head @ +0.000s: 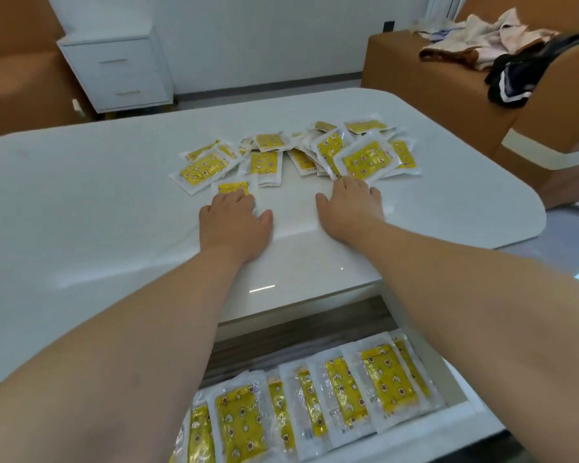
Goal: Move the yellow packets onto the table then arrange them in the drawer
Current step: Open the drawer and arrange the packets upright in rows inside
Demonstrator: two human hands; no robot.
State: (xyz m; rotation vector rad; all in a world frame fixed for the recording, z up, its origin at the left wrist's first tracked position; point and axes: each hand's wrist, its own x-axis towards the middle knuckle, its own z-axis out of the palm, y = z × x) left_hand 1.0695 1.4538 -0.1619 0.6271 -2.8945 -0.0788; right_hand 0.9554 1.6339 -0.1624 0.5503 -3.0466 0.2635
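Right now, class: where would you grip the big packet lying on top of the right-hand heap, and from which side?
Pinch the big packet by its clear near border, from the near side where the right hand lies. It rests atop other packets, so that edge probably sits raised enough for a thumb beneath.

bare table (81, 202) left of the scattered packets (295, 155); overlapping packets (315, 399) fill the open drawer (462, 382).

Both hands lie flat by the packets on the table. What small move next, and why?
Probably the left hand should pinch the single packet under its fingertips and lift it toward the open drawer. That packet lies apart from the loose pile on the table, and the drawer holds a row.
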